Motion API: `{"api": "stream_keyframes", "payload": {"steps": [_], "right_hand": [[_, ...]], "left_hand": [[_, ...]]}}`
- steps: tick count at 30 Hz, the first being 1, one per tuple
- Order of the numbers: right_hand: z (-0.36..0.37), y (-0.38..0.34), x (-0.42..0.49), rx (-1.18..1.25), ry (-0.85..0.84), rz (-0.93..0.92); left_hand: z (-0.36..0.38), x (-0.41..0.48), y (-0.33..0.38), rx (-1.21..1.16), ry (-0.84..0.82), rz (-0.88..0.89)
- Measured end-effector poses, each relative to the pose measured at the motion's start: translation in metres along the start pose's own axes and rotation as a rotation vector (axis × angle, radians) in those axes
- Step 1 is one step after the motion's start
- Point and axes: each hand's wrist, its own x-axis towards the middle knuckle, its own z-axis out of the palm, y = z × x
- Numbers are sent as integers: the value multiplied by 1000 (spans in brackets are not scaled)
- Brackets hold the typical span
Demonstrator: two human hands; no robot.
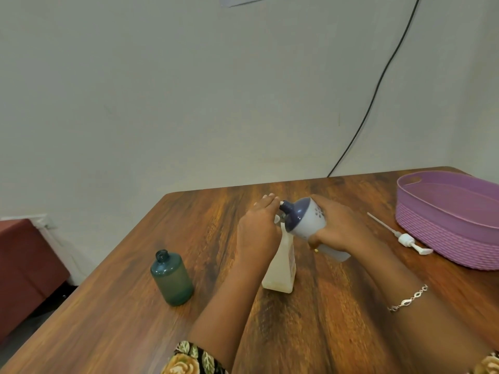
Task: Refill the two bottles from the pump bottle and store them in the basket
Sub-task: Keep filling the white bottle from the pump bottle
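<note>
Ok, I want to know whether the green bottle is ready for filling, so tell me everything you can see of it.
The green bottle looks like translucent teal plastic: a squat round body, rounded shoulders, a short threaded neck. Its cap is off and the mouth is open. It stands upright on the wooden table, left of the left hand, touched by nothing else. Whether it holds liquid cannot be told.
</note>
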Motion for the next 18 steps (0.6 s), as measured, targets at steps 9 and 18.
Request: {"api": "stream_keyframes", "payload": {"steps": [9, 18], "right_hand": [[3, -1, -1, -19, -8, 9], [1, -1, -2, -41, -25, 28]], "left_hand": [[2, -7, 0, 53, -23, 21], [3, -10, 1, 55, -65, 4]]}}
